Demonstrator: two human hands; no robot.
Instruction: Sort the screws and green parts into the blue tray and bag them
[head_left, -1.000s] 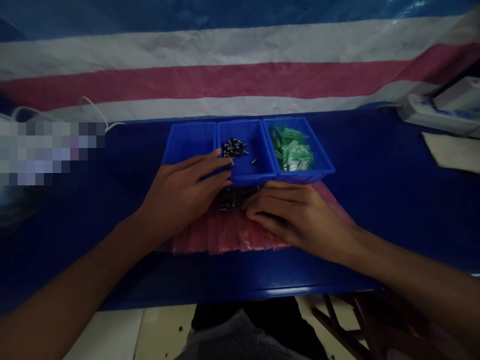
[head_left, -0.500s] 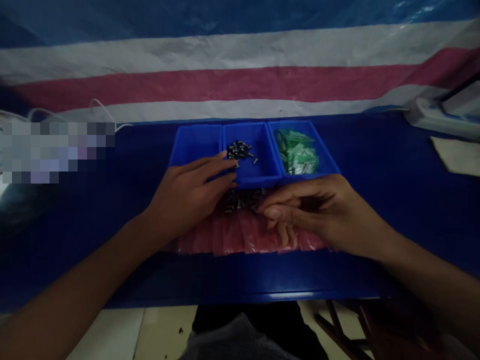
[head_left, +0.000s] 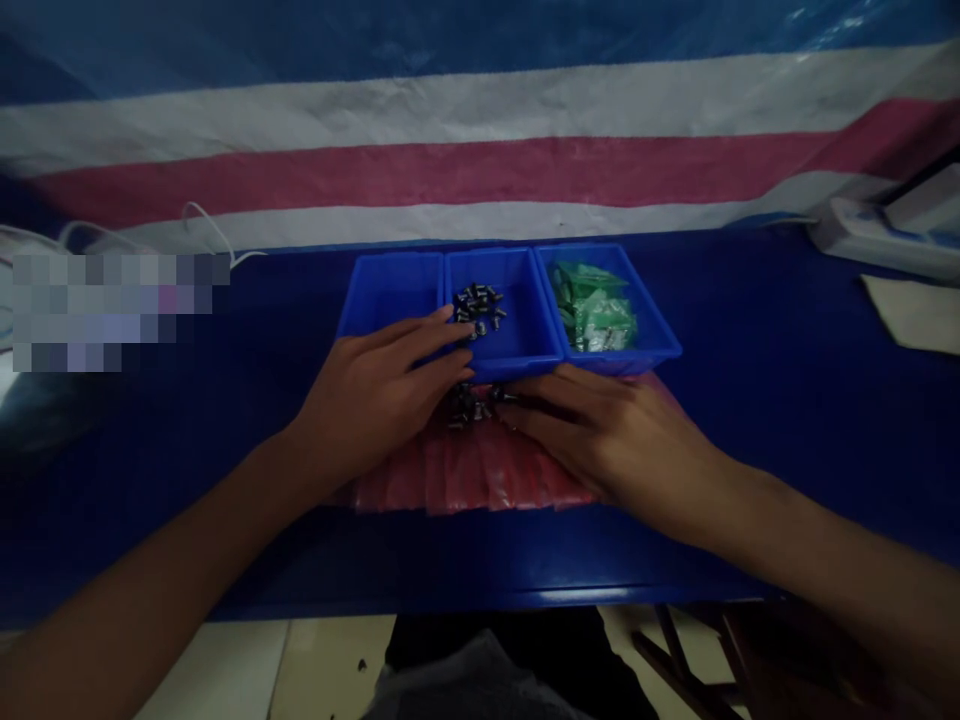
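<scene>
My left hand [head_left: 382, 385] rests over the front left of the middle blue bin [head_left: 525, 335], fingers stretched out and slightly spread. Its fingertips are close to several dark screws [head_left: 476, 295] in that bin. In front of the bins, my right hand [head_left: 607, 430] reaches down to a small pile of screws [head_left: 469, 402] on the red plastic bags [head_left: 480, 470]. The thumb and forefinger of that hand close around a screw [head_left: 508, 397] at the pile's right side. The bags lie in an overlapping row, partly hidden by both hands.
A right-hand blue bin [head_left: 652, 330] holds green plastic bags [head_left: 600, 300]. The left blue bin [head_left: 397, 265] is partly behind my left hand. White cables [head_left: 210, 225] lie far left; a white device [head_left: 862, 235] and a pale sheet [head_left: 911, 310] lie right.
My right hand has turned palm down and moved slightly left, its fingertips now in the pile on the red bags. A few screws in the middle bin lie differently. My left hand stays put.
</scene>
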